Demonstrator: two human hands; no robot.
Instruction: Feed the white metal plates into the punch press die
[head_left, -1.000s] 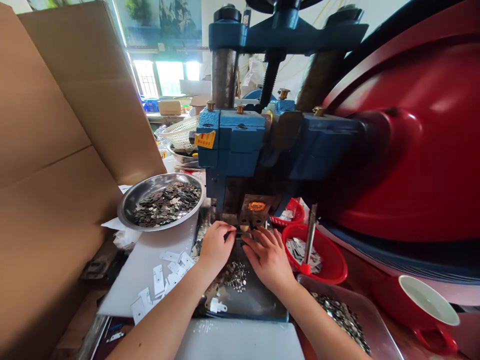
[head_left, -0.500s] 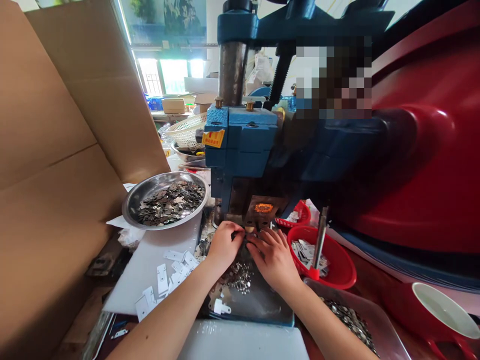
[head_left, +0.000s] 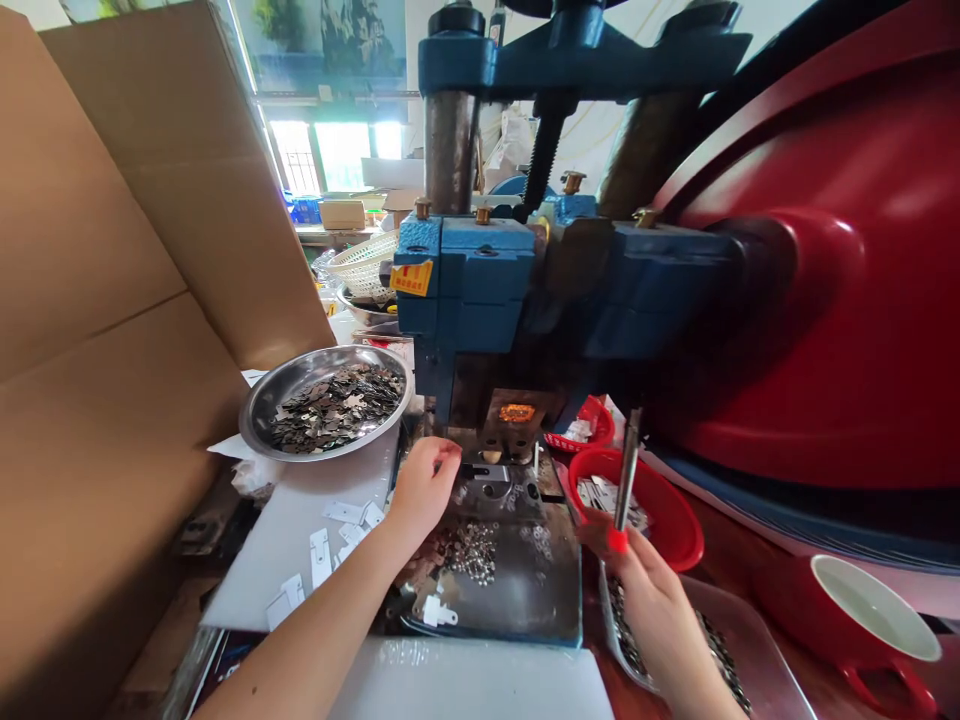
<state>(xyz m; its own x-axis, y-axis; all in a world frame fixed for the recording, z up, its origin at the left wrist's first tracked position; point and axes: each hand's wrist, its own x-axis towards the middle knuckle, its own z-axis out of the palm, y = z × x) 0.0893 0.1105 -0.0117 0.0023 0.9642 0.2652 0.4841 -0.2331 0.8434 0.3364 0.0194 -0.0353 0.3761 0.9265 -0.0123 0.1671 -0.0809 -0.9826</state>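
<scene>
My left hand (head_left: 429, 482) is beside the die of a blue press (head_left: 484, 275), its fingers curled together; whatever they pinch, if anything, is hidden. A flat metal plate (head_left: 491, 472) lies in the die, just right of those fingertips. My right hand (head_left: 641, 570) is closed around the red lower end of a metal lever (head_left: 628, 470) at the press's right side. In front of the die, small shiny metal bits (head_left: 476, 552) are heaped on the dark press bed (head_left: 525, 590), with a white tabbed piece (head_left: 439, 610) near its front edge.
A steel bowl (head_left: 251, 425) of dark metal pieces stands left, behind loose white plates (head_left: 321, 557). Right are a red basket (head_left: 686, 535) of plates, a clear tray (head_left: 772, 650) of small parts and a red mug (head_left: 795, 610). A large red wheel (head_left: 847, 330) and cardboard (head_left: 97, 400) flank the press.
My right hand has left the die and moved right and down onto the lever. My left hand has drawn slightly left, exposing the plate in the die. The view has shifted slightly.
</scene>
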